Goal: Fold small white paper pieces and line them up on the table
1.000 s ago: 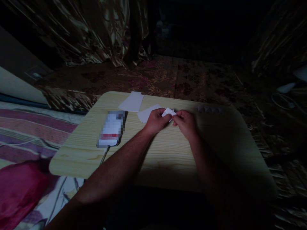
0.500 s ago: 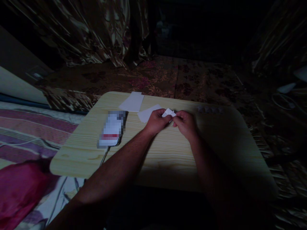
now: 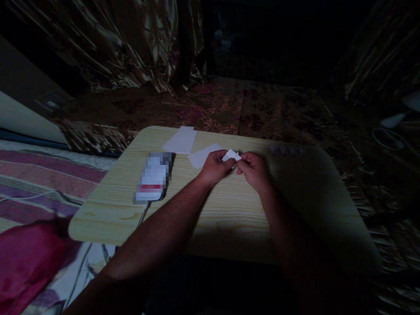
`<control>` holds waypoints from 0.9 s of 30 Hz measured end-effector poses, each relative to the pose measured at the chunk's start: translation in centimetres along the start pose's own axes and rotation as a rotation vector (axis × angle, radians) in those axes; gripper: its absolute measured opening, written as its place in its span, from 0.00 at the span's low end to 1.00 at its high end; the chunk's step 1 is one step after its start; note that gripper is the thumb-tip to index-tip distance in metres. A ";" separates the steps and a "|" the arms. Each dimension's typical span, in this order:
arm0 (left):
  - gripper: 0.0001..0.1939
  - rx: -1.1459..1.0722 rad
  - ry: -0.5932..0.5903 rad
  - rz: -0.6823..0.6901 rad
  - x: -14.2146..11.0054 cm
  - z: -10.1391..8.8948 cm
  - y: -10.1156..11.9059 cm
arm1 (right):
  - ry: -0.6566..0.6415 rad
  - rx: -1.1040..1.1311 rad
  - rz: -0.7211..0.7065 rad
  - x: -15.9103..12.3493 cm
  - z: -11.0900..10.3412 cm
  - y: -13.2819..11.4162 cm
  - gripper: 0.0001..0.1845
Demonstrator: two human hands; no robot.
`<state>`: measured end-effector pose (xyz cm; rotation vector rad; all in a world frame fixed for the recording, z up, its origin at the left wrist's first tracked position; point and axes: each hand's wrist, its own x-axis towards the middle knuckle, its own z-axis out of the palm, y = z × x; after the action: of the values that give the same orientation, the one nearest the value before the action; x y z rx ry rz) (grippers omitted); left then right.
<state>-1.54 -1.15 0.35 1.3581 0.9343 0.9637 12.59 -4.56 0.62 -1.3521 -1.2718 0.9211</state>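
A small piece of folded white paper (image 3: 231, 155) is pinched between my two hands above the far middle of the wooden table (image 3: 226, 210). My left hand (image 3: 215, 167) grips its left side, thumb on top. On its right edge, the fingertips of my right hand (image 3: 252, 168) press together. Creases and pointed flaps show on the paper's upper side; its underside is hidden. Just left of my left hand lie loose white paper sheets (image 3: 201, 156), partly covered by that hand. Farther back is another stack of white paper (image 3: 182, 140).
A phone (image 3: 153, 177), blurred out, lies on the table's left with a cable (image 3: 143, 214) running from it. Several small folded paper pieces (image 3: 288, 150) sit in a row at the far right. Left of the table are a striped bed cover (image 3: 42, 175) and a pink cloth (image 3: 29, 262).
Both hands stay in nearly the same place. The folded paper between them has shifted very slightly, its flaps at a somewhat different angle.
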 end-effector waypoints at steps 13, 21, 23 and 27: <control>0.11 -0.032 0.018 -0.008 0.1 0.0 -0.2 | 0.004 0.059 0.046 0.1 0.0 0.2 0.05; 0.10 -0.023 0.021 -0.015 0.1 0.0 -0.1 | 0.014 -0.010 0.031 0.0 0.0 0.0 0.04; 0.10 -0.023 0.017 -0.018 0.1 0.0 -0.1 | 0.015 -0.032 0.025 0.0 0.0 0.0 0.04; 0.10 -0.025 0.015 -0.023 0.0 0.1 0.0 | 0.026 -0.039 0.012 0.1 0.0 0.0 0.03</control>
<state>-1.43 -1.17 0.39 1.3183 0.9436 0.9664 12.62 -4.51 0.63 -1.3987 -1.2691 0.8889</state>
